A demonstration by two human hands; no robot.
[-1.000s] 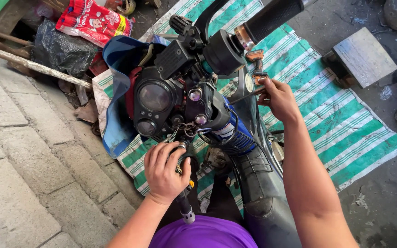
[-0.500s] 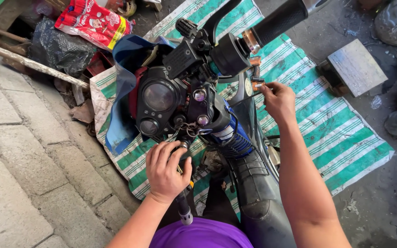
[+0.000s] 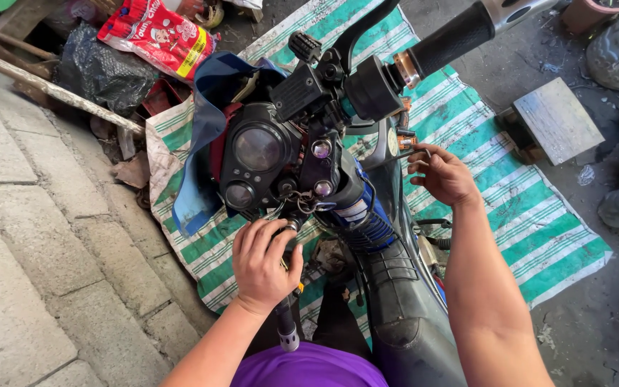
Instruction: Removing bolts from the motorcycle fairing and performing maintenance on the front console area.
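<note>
A motorcycle stands below me, its black instrument cluster (image 3: 263, 161) and handlebar controls facing up. My left hand (image 3: 263, 261) is wrapped around the left handlebar grip (image 3: 286, 326), just below the keys hanging at the ignition (image 3: 296, 203). My right hand (image 3: 442, 173) reaches to the right side of the front, fingertips pinched on small orange connectors (image 3: 404, 137) beside the frame. The right handlebar grip (image 3: 453, 39) juts up to the top right. A blue cloth (image 3: 202, 136) hangs over the front of the bike.
A green-and-white striped mat (image 3: 531, 215) lies under the bike. A grey slab block (image 3: 557, 118) sits at right. A red snack bag (image 3: 159, 36), black plastic and scrap wood pile up at top left. Stone paving (image 3: 30, 236) runs along the left.
The view has drifted slightly. My right hand has shifted a little lower along the connectors; my left hand stays on the grip.
</note>
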